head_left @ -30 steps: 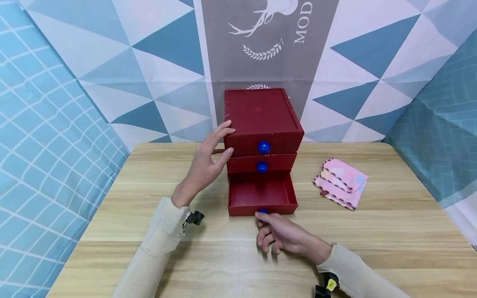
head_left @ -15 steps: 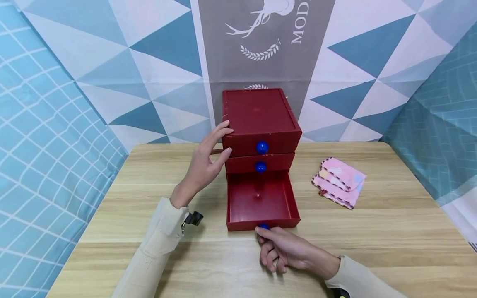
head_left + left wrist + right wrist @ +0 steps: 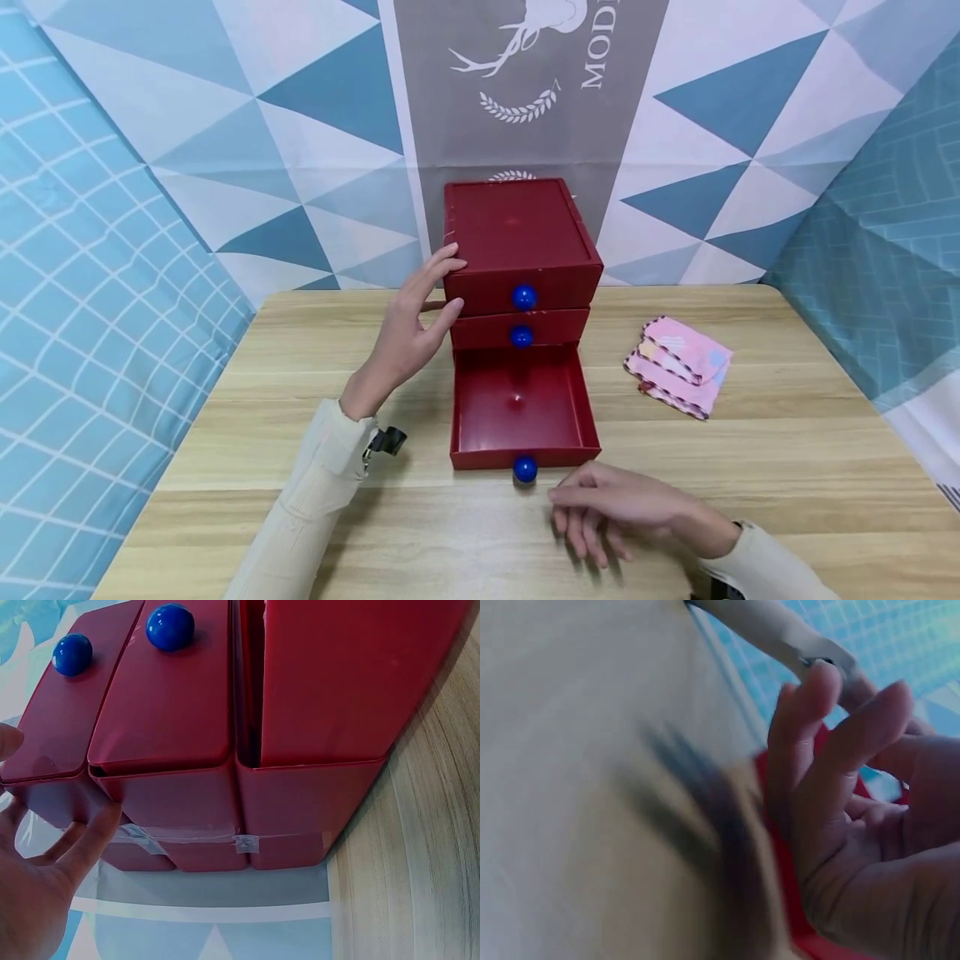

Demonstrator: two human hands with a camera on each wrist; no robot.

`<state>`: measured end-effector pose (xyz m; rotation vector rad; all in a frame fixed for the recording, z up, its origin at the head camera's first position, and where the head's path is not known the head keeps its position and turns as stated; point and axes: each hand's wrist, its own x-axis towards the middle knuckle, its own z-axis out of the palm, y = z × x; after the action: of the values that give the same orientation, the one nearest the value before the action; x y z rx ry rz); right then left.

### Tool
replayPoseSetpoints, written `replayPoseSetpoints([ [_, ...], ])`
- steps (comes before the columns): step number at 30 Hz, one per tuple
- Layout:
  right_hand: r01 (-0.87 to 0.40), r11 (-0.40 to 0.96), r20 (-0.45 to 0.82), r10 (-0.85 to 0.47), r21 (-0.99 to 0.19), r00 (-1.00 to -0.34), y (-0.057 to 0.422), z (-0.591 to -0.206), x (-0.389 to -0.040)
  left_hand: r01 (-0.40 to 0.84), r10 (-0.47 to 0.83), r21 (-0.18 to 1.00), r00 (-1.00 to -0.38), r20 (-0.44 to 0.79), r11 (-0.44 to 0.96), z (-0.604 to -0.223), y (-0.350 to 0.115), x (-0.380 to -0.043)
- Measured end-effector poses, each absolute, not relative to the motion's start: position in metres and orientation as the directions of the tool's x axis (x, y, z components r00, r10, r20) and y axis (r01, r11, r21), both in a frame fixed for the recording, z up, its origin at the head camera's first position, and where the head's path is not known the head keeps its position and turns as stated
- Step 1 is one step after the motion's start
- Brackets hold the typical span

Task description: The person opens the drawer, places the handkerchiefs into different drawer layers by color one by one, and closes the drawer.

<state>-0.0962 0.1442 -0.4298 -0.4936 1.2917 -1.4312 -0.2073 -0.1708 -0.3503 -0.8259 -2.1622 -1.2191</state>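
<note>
A dark red three-drawer cabinet [image 3: 519, 225] stands at the back of the table, each drawer front bearing a round blue knob. Its bottom drawer [image 3: 517, 417] is pulled out and looks bare inside; the upper two are in. My left hand [image 3: 405, 329] rests against the cabinet's left side, fingers spread near the top edge; the left wrist view shows those fingers [image 3: 90, 844] touching the side wall. Just right of the bottom blue knob [image 3: 525, 469], apart from it, hovers my right hand [image 3: 622, 504], fingers loosely bent. Nothing shows in that hand in the right wrist view.
On the right of the table lies a folded pink cloth [image 3: 678, 367] with a checked edging. The wood-grain table [image 3: 360, 517] meets patterned fabric sheets [image 3: 322, 150] at its back and sides.
The bottom drawer has come further out toward me, drawn by my right hand. That hand has since let go of the knob and moved right. My left hand stays at the cabinet.
</note>
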Motion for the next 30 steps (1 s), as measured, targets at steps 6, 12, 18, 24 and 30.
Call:
replayPoseSetpoints([
  [6,0.346,0.126,-0.25,-0.904,-0.93,-0.345,0.169,-0.399,-0.108,0.712,0.254,0.572,-0.69,0.678,0.407,-0.328,-0.166,-0.186],
  [12,0.165,0.112,-0.176,-0.877,-0.98,-0.447,0.191,-0.366,-0.128,0.717,0.251,0.572,-0.685,0.683,0.398,-0.325,-0.164,-0.182],
  [18,-0.112,0.147,-0.056,-0.816,-0.983,-0.575,0.205,-0.329,-0.149,0.712,0.254,0.573,-0.69,0.678,0.405,-0.325,-0.164,-0.182],
  [24,-0.317,0.291,0.022,-0.705,-0.903,-0.709,0.209,-0.298,-0.156,0.719,0.253,0.566,-0.682,0.687,0.404,-0.325,-0.163,-0.182],
  [30,-0.397,0.541,0.093,-0.503,-0.741,-0.859,0.217,-0.303,-0.169,0.72,0.252,0.569,-0.682,0.687,0.398,-0.326,-0.163,-0.182],
])
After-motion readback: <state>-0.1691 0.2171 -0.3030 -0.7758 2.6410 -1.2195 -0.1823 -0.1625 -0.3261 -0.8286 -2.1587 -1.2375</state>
